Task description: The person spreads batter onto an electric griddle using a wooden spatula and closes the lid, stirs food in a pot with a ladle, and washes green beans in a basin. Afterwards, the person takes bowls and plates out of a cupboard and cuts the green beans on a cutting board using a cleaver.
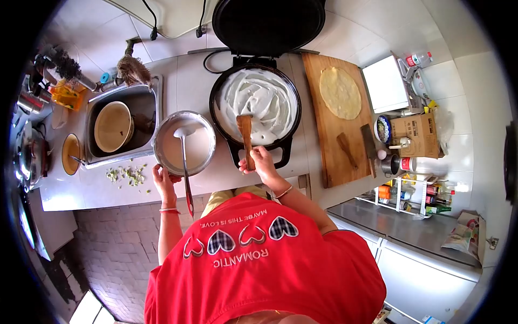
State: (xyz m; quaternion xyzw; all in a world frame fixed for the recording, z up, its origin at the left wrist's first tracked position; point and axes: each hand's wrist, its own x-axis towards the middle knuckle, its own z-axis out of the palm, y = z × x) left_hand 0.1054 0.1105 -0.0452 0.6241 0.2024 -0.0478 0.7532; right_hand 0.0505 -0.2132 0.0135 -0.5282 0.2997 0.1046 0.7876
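My right hand (264,165) is closed around the handle of a wooden spatula (245,132). Its flat end rests in white batter (259,102) spread in swirls over a round black electric griddle (295,121), whose lid (268,24) stands raised behind. To the left, a metal bowl (211,141) of pale batter sits on the counter beside the griddle. My left hand (165,182) grips this bowl at its near left rim. A ladle (183,151) with a dark red handle leans in the bowl, its handle hanging over the near edge.
A cutting board (318,143) on the right bears a flat round pancake (340,93), another wooden spatula (346,150) and a cleaver (368,143). Left lie a sink (156,108) with a basin (114,127), a small bowl (70,155) and chopped green scraps (127,175).
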